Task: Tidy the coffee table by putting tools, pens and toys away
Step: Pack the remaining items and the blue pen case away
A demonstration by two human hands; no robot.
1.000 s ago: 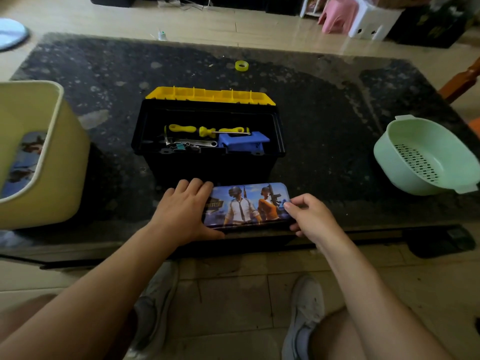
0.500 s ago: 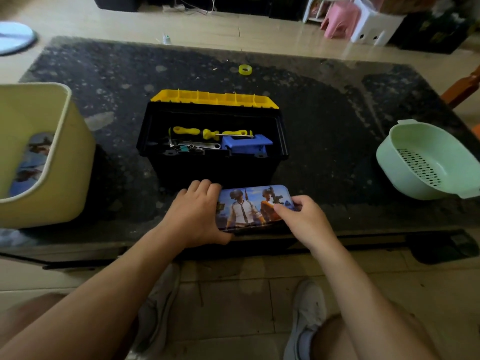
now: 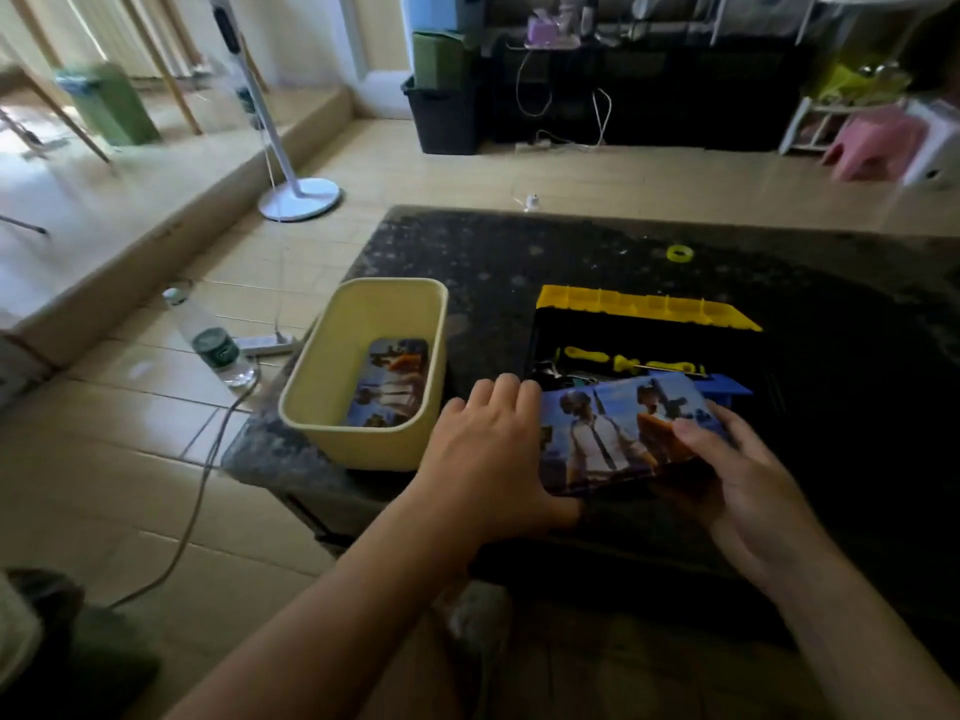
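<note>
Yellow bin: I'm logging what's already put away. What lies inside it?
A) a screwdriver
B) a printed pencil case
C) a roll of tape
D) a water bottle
B: a printed pencil case lies flat on the bottom of the yellow bin.

On the tabletop (image 3: 467, 262), the tub (image 3: 306, 387) sits at the near left corner, a tin (image 3: 389, 381) in it; the toolbox (image 3: 644, 309) stands to its right, a tape roll (image 3: 679, 252) behind; the pencil case (image 3: 613, 433) is before the toolbox, between left hand (image 3: 483, 459) and right hand (image 3: 737, 475).
</note>
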